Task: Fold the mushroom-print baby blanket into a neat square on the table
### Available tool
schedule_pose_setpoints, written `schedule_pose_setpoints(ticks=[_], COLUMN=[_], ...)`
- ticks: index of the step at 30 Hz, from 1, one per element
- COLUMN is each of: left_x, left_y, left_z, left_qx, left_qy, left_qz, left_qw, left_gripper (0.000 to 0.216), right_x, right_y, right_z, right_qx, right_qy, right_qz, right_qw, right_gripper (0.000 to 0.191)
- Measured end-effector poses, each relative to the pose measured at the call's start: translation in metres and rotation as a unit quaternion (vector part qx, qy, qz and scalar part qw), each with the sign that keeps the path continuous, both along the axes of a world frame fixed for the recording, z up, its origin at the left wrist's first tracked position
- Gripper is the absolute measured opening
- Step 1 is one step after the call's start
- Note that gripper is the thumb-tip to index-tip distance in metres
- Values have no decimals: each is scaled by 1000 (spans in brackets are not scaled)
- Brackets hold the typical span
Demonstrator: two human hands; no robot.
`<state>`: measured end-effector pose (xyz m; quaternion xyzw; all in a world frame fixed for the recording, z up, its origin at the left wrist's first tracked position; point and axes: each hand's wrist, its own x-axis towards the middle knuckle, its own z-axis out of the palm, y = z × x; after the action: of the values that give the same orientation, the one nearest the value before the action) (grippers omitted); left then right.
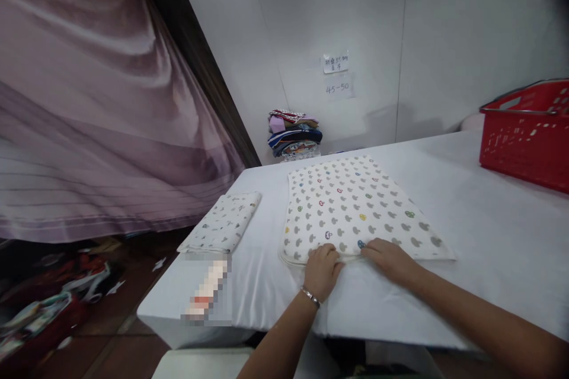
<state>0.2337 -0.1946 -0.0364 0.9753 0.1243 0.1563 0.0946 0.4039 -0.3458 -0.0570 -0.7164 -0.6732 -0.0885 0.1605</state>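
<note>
A white cloth with grey and coloured mouse-head prints lies spread flat on the white table. My left hand rests on its near edge with fingers curled onto the hem; a bracelet circles that wrist. My right hand lies beside it on the same edge, fingers bent and pressed on the fabric. A smaller folded patterned cloth sits to the left, apart from both hands.
A red plastic basket stands at the table's right side. A pile of folded colourful clothes sits at the back against the wall, under two paper notes. A mauve curtain hangs at left; clutter lies on the floor.
</note>
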Motion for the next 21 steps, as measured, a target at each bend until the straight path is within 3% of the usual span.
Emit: schedule_pose_setpoints(ticks=[13,21], left_x=[3,6], left_y=[-4,-3], left_z=[3,2], left_qx=[-48,-53], left_qy=[-51,-24], left_qz=[4,27], left_qw=[998,998], left_gripper=[12,9], right_x=[-4,-7], right_y=[-1,7], right_z=[-1,-9], right_qx=[47,137], right_qy=[-9,-74], right_qz=[23,30], right_qw=[999,987], right_gripper=[25,26])
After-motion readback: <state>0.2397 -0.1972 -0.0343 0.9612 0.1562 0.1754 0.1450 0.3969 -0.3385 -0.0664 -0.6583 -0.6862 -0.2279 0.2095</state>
